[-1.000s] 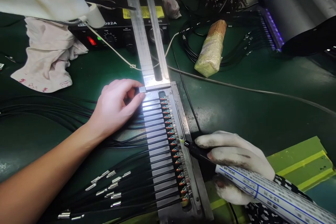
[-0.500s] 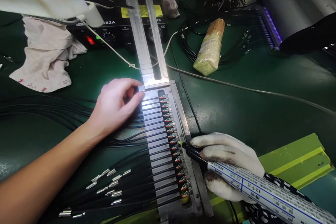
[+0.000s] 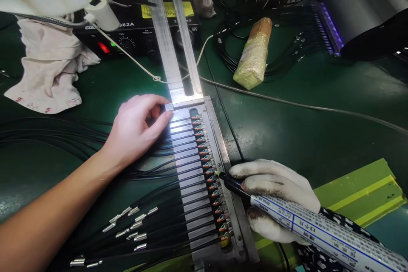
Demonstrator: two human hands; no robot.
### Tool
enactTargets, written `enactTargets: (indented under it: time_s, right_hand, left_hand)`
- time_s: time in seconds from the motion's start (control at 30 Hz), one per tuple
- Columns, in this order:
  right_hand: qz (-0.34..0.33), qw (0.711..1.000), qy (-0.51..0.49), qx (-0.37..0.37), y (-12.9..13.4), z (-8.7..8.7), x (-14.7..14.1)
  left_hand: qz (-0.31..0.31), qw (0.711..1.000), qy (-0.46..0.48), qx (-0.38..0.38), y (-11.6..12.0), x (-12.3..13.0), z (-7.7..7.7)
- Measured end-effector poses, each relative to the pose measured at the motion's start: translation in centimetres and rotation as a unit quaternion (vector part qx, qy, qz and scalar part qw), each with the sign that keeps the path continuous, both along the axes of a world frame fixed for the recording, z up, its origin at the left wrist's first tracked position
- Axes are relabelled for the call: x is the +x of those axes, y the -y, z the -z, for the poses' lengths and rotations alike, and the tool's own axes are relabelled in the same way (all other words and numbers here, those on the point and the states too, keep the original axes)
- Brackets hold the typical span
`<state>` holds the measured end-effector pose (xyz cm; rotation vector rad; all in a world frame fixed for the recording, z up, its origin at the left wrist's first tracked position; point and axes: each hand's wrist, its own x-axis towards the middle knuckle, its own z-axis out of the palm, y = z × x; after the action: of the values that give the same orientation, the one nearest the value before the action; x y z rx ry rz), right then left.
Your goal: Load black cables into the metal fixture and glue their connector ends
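Observation:
Several black cables lie side by side across a metal fixture (image 3: 195, 182), their stripped ends with fine coloured wires and metal connectors (image 3: 208, 164) lined up in its slot. My bare left hand (image 3: 140, 125) pinches a small metal tab (image 3: 168, 106) at the fixture's upper left corner. In a stained white glove, my right hand (image 3: 277, 195) grips a printed white glue tube (image 3: 312, 225) with a black nozzle. The nozzle's fine tip (image 3: 218, 174) is at one of the middle connectors; whether it touches cannot be made out.
Loose cable ends with metal sleeves (image 3: 137, 225) lie left of the fixture. Behind it stands a black control box (image 3: 140, 36) under a slotted metal plate (image 3: 165, 29). A wrapped block (image 3: 253, 57), a grey machine with violet light (image 3: 360, 12) and a white cloth (image 3: 47, 68) are around.
The view has shifted slightly, moving the background left and up. Both hands keep their holds, and the tube's tip stays at about the same connector.

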<state>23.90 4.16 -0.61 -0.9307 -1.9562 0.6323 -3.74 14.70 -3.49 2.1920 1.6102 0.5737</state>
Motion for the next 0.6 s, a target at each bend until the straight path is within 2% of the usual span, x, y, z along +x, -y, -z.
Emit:
enactTargets:
  time_s: [0.33, 0.6]
  right_hand:
    - [-0.001, 1.0, -0.028, -0.004, 0.27, 0.16, 0.02]
    - [-0.002, 1.0, -0.006, -0.006, 0.26, 0.16, 0.19]
  left_hand:
    - [0.003, 1.0, 0.003, 0.017, -0.1, -0.16, 0.32]
    - [0.002, 1.0, -0.001, 0.021, -0.09, -0.03, 0.23]
